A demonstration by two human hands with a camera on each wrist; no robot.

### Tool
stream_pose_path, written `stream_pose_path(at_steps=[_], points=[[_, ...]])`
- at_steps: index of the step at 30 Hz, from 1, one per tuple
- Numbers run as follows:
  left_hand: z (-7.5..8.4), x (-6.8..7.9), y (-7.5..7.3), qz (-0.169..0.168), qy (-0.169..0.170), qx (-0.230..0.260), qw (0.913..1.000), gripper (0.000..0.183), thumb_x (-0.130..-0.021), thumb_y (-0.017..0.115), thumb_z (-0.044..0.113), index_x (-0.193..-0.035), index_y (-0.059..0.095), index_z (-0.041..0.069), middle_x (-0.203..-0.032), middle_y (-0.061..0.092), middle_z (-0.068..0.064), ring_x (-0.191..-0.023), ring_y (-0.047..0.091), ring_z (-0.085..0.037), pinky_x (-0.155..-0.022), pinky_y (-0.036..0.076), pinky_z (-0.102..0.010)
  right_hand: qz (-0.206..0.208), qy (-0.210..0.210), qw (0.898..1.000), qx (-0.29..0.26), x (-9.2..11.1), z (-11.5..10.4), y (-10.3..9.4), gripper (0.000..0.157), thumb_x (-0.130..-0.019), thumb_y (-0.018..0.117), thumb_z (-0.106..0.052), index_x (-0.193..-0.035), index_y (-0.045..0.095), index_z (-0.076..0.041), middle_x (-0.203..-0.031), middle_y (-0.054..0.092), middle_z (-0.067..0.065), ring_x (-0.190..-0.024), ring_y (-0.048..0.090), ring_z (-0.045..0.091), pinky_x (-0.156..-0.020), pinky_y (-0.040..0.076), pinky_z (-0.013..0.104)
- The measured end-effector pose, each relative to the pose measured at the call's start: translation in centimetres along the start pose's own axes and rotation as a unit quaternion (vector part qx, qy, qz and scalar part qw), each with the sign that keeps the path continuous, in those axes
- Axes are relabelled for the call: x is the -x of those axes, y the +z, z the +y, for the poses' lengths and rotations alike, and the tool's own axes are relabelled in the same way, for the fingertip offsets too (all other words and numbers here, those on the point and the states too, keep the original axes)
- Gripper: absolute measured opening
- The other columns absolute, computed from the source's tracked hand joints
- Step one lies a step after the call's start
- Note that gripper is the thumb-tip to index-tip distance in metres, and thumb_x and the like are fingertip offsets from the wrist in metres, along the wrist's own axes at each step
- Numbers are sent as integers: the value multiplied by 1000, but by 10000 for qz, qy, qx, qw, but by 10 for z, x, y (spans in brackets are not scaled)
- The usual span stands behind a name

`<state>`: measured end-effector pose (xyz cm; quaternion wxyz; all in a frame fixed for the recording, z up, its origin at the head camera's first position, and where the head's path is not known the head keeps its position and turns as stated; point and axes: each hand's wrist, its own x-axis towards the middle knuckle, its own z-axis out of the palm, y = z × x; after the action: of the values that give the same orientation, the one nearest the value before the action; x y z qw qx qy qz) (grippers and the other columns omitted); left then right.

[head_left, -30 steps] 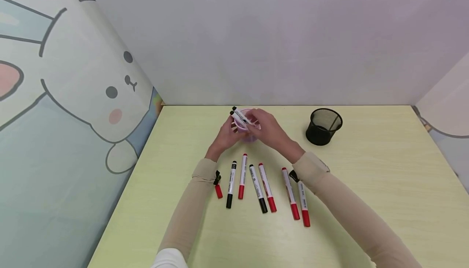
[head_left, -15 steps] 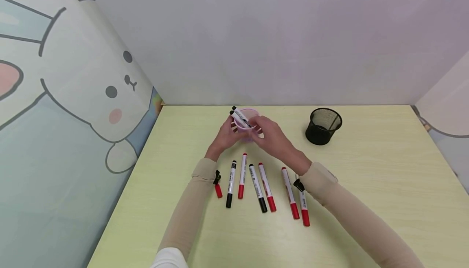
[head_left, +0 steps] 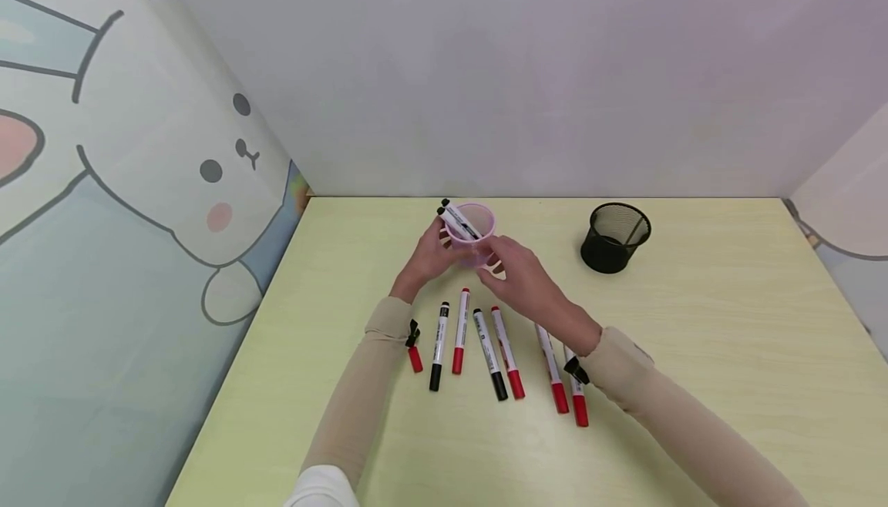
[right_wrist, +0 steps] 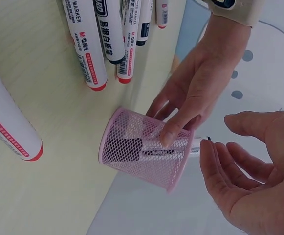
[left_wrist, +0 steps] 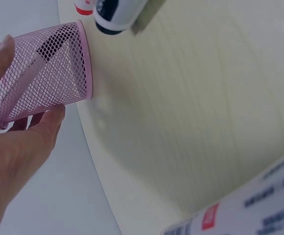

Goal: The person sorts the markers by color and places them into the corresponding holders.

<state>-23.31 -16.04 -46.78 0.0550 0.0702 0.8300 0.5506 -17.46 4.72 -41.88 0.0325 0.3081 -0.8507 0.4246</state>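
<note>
The left hand [head_left: 428,259] holds a pink mesh pen holder [right_wrist: 156,171] by its side, thumb on the near side of the mesh and fingers round the far side. Two white markers with black ends [head_left: 461,223] lean inside it and stick out over the rim at the left. Just right of the holder is the right hand [head_left: 522,277], fingers loosely bent and apart from the thumb, holding nothing. Its fingertips are close to the rim in the right wrist view. On the table nearer the body lie several whiteboard markers, among them a black-capped one [head_left: 489,353] and a red-capped one [head_left: 508,353].
A black mesh pen holder [head_left: 607,254] stands at the back right. Two red-capped markers [head_left: 552,370] lie partly under the right forearm in the head view. Another red cap [head_left: 415,359] shows beside the left sleeve. A wall [head_left: 541,75] rises behind the table's back edge.
The right hand has let go of a black-ended marker in the pink pen holder and drawn back toward the body and right. The left hand keeps its hold in the same place.
</note>
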Motion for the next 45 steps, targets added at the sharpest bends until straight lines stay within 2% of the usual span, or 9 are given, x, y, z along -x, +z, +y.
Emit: stream_pose_path(at_steps=[7,15,26,38,45], points=[[-1,0,0,61,-11,-71,10000,85,-88,84,21,-155,33,11,-151,46,-13,-138,47,-32,-115,42,-42,-241,484,9985,22,15,-9,3,36,-93,75,-5,-125,60,0,-112,64,13,-95,67,26,-83,62,43],[-2,-1,1,83,9,-5,10000,86,-86,85,20,-155,34,11,-150,47,-12,-138,47,-32,-114,43,-42,-411,689,9967,72,29,-14,8,39,-91,77,-6,-126,60,-1,-112,65,12,-94,68,26,-82,62,43],[-2,-1,1,109,-84,5,9999,87,-86,86,22,-155,34,11,-150,47,-12,-140,46,-31,-114,44,-40,-569,1036,9925,296,51,-15,17,38,-91,78,-8,-125,62,-3,-112,66,14,-93,67,24,-77,61,32],[-2,-1,2,126,-107,-2,9999,88,-85,87,24,-155,34,11,-151,47,-12,-140,46,-32,-114,43,-41,-726,1270,9888,286,64,-17,25,36,-90,78,-6,-122,64,0,-107,67,11,-86,65,19,-67,55,22],[-3,-1,1,110,-78,49,9999,86,-86,86,22,-154,35,10,-150,47,-13,-140,47,-31,-114,43,-41,-884,1568,9834,234,69,-17,36,36,-88,80,-3,-121,65,1,-102,66,11,-83,64,19,-63,55,23]])
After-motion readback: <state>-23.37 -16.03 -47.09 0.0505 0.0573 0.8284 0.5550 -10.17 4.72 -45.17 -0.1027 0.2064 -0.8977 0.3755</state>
